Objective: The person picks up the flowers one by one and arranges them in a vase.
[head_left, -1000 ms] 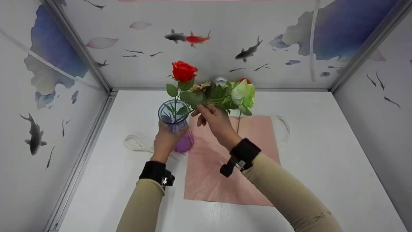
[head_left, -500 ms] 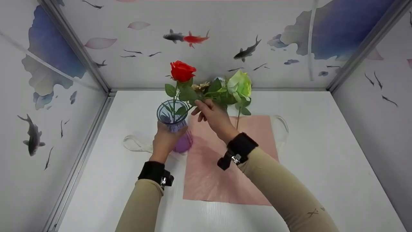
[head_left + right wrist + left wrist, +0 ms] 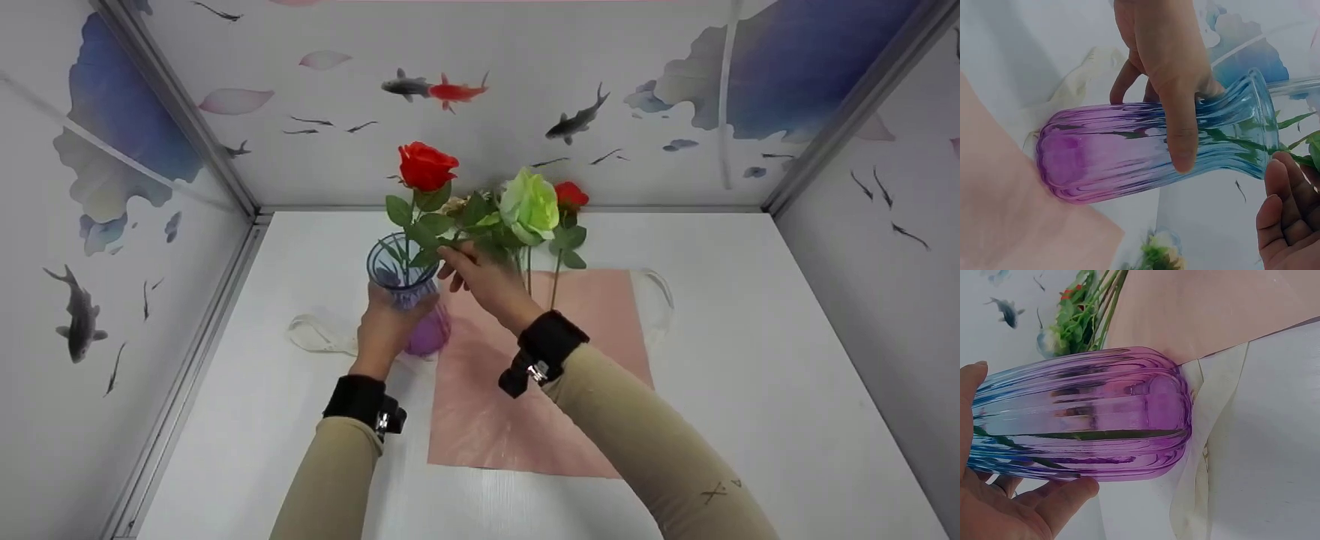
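My left hand (image 3: 386,330) grips a ribbed glass vase (image 3: 427,334), blue at the mouth and purple at the base, tilted over the table. Inside the vase stands a red rose (image 3: 427,166), its stem showing through the glass in the left wrist view. Right at the rim, my right hand (image 3: 486,281) pinches what looks like the stem of a light green rose (image 3: 529,206), whose bloom leans out to the right. In the right wrist view the fingertips (image 3: 1278,169) touch the rim beside a green stem. Leaves and fingers hide part of that stem.
Another red rose (image 3: 571,195) and other flowers lie behind the right hand by the back wall. A pink sheet (image 3: 525,420) lies on the white table (image 3: 750,390). White ribbon loops (image 3: 319,335) stick out on both sides of it. Printed walls enclose the table.
My right hand has moved slightly left toward the vase rim, and the light green rose has shifted left along with it. The red rose behind shows more. The left hand and vase have stayed put.
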